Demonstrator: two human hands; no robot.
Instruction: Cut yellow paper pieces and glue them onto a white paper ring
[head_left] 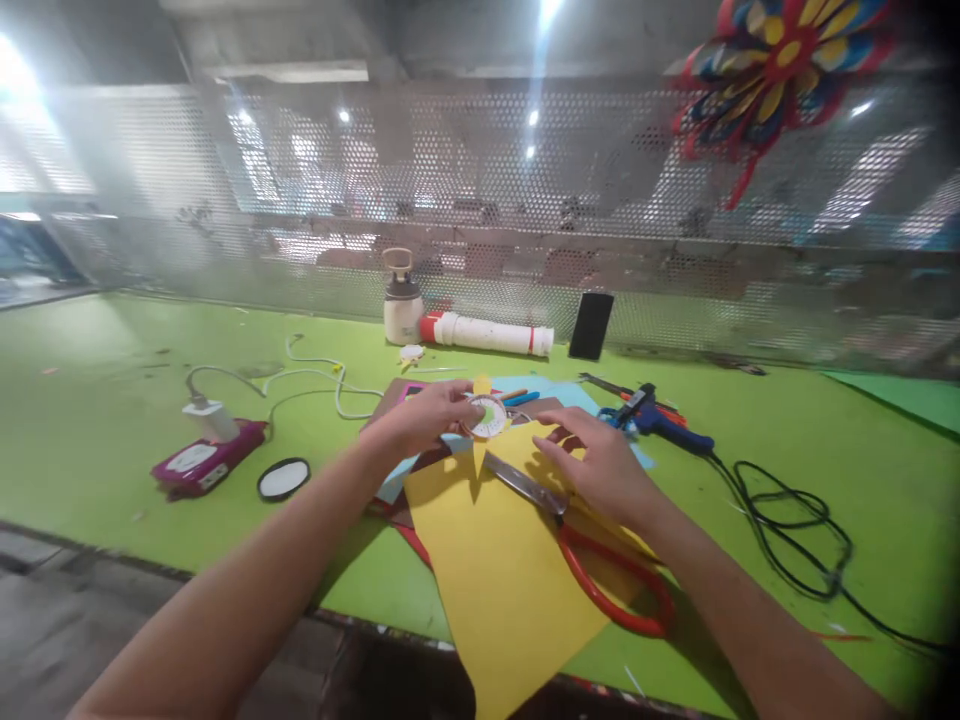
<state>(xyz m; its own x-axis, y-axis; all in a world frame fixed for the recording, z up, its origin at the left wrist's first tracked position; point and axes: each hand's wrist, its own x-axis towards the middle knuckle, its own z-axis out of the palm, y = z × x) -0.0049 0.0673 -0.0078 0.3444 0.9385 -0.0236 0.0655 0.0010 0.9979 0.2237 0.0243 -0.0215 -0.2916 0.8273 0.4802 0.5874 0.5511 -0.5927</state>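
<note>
My left hand [433, 410] pinches a small round white disc [489, 418] with dark marks around its rim and a pale green centre. Yellow pointed petals stick out from the disc above and below. To the right, my right hand [600, 462] hovers with its fingers apart and curved, and nothing shows in them. Under both hands lies a sheet of yellow paper [510, 580], hanging over the table's front edge. Red-handled scissors [529, 487] rest on that paper, blades toward the disc. Pens [521, 398] and light blue paper [577, 393] lie just behind.
A blue glue gun [667, 425] with a looping black cord [817, 580] lies right. At left are a purple power strip [206, 465] and a black-rimmed disc [283, 480]. A bottle [403, 312], a white roll [491, 335] and a phone [591, 326] are at the back.
</note>
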